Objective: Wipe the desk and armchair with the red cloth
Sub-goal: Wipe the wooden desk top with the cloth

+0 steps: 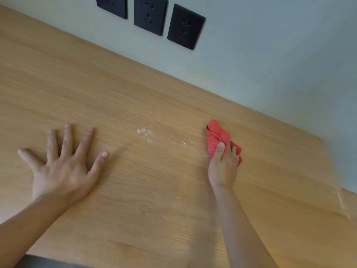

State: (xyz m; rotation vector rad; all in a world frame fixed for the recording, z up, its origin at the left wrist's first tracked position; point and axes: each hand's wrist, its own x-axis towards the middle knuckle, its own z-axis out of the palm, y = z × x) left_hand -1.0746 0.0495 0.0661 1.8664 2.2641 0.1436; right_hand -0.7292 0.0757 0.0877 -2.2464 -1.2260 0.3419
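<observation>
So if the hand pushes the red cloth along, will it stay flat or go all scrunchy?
Probably scrunchy: the red cloth is already bunched in folds under the right hand, so it looks soft and floppy. It likely slides easily on the smooth desk, sweeping the white crumbs along.

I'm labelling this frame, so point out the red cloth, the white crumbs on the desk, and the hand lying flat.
red cloth [216, 132], head view, on its bunched upper fold.
white crumbs [145, 131], head view, on the densest patch.
left hand [63, 171], head view, on the back of the hand.
</observation>
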